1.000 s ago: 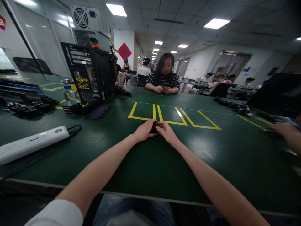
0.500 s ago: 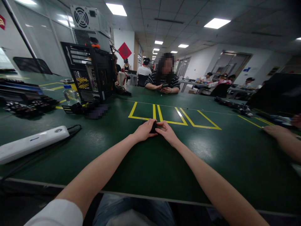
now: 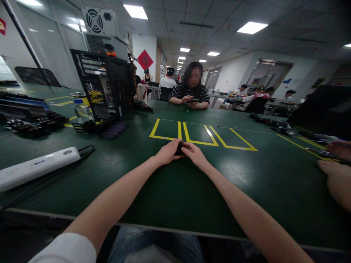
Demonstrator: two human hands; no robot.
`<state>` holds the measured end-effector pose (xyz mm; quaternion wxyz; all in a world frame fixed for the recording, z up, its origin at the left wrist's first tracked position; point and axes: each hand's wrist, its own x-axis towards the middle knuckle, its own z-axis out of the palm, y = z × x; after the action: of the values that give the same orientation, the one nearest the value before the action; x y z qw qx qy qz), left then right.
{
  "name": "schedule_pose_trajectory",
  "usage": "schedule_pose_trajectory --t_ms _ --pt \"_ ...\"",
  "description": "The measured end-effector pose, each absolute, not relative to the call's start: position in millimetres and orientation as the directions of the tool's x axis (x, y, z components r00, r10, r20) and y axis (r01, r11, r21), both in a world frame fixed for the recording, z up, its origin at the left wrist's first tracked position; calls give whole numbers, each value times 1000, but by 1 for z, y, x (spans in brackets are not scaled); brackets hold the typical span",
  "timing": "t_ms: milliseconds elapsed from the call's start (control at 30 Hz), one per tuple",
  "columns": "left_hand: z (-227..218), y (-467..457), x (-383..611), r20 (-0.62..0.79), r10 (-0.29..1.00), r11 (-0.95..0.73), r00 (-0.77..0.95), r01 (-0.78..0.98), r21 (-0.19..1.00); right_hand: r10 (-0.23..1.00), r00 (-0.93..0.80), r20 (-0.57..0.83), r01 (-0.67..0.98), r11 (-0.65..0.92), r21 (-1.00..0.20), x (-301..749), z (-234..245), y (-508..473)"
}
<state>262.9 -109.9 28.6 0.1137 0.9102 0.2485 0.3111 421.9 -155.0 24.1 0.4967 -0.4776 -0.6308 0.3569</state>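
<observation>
A small black object (image 3: 179,148) sits between my two hands, low over the green table (image 3: 175,190); its kind is too small and too covered to make out. My left hand (image 3: 169,151) is closed around its left side, with the thumb toward me. From the right, the bent fingers of my right hand (image 3: 192,152) press against the same object. Just beyond my hands lie yellow tape outlines (image 3: 201,142) on the tabletop.
On the left stand an open black computer case (image 3: 109,84), a water bottle (image 3: 82,111) and a white power strip (image 3: 41,166) with a cable. Across the table a person (image 3: 189,91) holds a phone. Another person's hand (image 3: 336,175) is at the right edge, near black cables (image 3: 279,126).
My hands stay in place around the black object, the right fingers shifting only slightly. At the right edge, the other person's hand has drawn back and a thin dark tool now shows there.
</observation>
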Motion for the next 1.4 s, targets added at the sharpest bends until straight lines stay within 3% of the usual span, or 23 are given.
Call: schedule_pose_trajectory --t_ms 200,667,900,1400 --pt "27 -109 265 518 537 -844 666 407 350 936 -125 329 100 341 -935 421 21 -157" --pt "32 -113 264 486 553 -832 676 418 366 962 -41 269 226 272 -936 420 23 -156" --pt "31 -113 264 494 552 -833 672 416 365 942 -95 323 138 333 -933 419 24 -159" --pt "28 -110 264 512 531 -847 675 403 348 954 -79 291 196 301 -933 418 25 -158"
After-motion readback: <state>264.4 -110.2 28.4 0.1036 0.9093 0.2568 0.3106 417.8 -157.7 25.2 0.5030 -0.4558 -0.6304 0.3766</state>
